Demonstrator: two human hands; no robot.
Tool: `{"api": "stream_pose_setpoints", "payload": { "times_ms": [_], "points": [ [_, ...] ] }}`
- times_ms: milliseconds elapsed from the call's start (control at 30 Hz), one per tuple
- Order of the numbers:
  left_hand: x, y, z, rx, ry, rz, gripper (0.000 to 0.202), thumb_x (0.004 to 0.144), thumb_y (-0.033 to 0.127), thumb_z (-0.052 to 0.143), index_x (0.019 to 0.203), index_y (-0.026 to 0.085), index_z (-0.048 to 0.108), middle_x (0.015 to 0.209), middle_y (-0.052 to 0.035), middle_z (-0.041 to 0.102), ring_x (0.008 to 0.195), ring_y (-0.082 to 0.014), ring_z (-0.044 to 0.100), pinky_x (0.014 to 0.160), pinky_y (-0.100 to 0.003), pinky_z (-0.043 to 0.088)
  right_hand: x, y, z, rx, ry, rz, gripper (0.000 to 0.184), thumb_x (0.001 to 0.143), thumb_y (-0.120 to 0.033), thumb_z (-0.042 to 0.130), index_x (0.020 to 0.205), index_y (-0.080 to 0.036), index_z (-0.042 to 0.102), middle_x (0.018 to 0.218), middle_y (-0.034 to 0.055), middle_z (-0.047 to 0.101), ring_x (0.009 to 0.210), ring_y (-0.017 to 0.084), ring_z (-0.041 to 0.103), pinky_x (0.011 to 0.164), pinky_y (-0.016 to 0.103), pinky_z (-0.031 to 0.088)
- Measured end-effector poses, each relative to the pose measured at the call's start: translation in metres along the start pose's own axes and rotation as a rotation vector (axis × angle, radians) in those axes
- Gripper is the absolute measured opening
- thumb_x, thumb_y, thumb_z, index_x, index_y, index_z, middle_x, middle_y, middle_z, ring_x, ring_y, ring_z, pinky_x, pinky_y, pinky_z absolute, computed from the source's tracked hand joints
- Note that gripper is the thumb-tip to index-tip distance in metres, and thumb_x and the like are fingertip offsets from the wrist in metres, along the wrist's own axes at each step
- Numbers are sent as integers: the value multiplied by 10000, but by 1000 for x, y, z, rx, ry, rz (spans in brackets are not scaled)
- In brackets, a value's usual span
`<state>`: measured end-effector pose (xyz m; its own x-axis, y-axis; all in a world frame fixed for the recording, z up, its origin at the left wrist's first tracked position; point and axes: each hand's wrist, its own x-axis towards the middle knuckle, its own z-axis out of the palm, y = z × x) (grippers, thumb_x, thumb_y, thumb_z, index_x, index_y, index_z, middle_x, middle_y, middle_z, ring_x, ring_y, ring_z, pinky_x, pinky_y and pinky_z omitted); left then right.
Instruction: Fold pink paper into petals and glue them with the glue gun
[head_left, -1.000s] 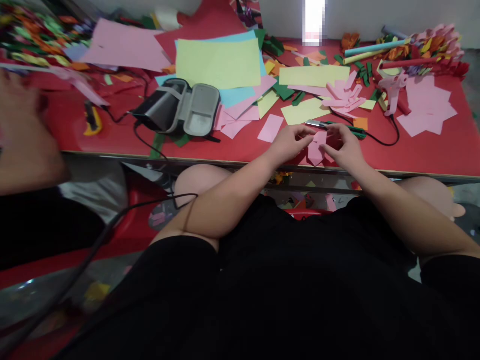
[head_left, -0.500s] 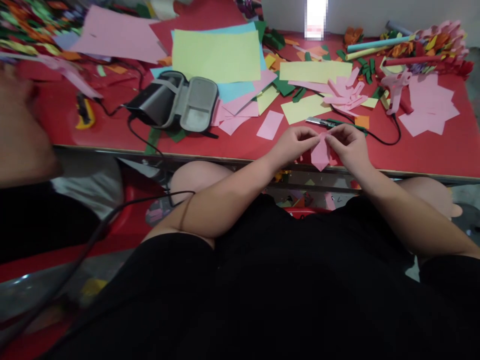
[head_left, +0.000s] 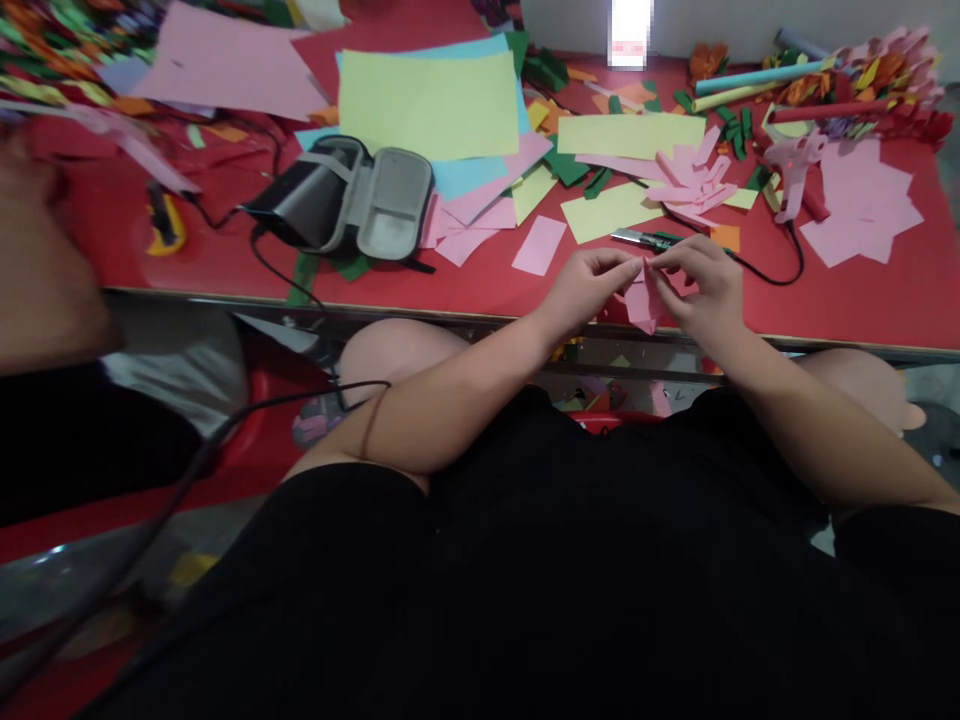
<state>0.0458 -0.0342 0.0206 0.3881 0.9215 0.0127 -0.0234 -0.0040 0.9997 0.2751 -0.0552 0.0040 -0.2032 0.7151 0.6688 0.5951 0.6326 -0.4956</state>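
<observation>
Pink paper (head_left: 641, 298) is held between both hands, right at the near edge of the bench (head_left: 465, 285). Its long axis runs roughly away-to-toward the person. The folded tip points down and back at the person, overhanging the edge.

Left hand (head_left: 589, 285) and right hand (head_left: 705, 285) both pinch the top end, fingers (head_left: 621, 263) closed tight on it, the two sets of fingertips nearly meeting. Can't tell if the paper touches the surface.

Room:
- Just behind the hands, a cutter (head_left: 643, 238) lies crosswise and a black cord (head_left: 757, 270) curves off to the right.
- Pink slip (head_left: 538, 245) sits near the left hand, not touching.
- Open red strip runs along the near edge, left of the hands, with the case (head_left: 352, 195) farther back.
- Right of the right hand, red surface shows out to the pink sheets (head_left: 862, 205).
- Another person's arm (head_left: 45, 270) is at far left, well apart.
</observation>
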Motion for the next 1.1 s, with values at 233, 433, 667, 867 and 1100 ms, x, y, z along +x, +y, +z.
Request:
{"api": "stream_pose_setpoints", "payload": {
  "times_ms": [233,433,667,867,1100],
  "points": [
    [1,-4,-1,-72,-18,15,359,1108,537,919,949,222,853,859,-15,683,797,-140,599,689,-270,482,2,9,-2,-16,-14,-60,157,1158,-457,778,1177,-365,903,1066,48,858,1001,306,817,957,558,711],
    [-4,3,-1,-6,-4,-53,255,1178,436,810,1025,248,886,898,-9,718,768,-130,621,688,-271,504,12,-10,-13,157,-134,319,198,933,-460,1056,1024,-400,891,1049,50,780,1186,381,785,1103,638,701],
    [-2,2,-3,76,4,-29,277,1173,487,836,1065,240,899,982,-43,812,851,-149,697,686,-267,528,16,-14,-16,199,-140,343,239,913,-511,1067,994,-396,874,1064,47,809,1193,370,774,1121,613,683],
    [1,-3,-3,109,-22,97,343,1028,476,1008,1241,234,891,1058,-50,866,863,-153,766,786,-286,616,13,-22,-19,187,-97,270,232,1043,-590,930,1016,-364,886,1027,70,852,887,281,726,952,541,695],
    [-6,6,-3,253,4,194,306,1039,416,950,1283,241,891,1194,-90,906,946,-190,826,854,-321,664,11,-23,-12,302,7,461,305,969,-592,986,982,-320,848,903,38,799,788,247,712,747,463,674]
  ]
}}
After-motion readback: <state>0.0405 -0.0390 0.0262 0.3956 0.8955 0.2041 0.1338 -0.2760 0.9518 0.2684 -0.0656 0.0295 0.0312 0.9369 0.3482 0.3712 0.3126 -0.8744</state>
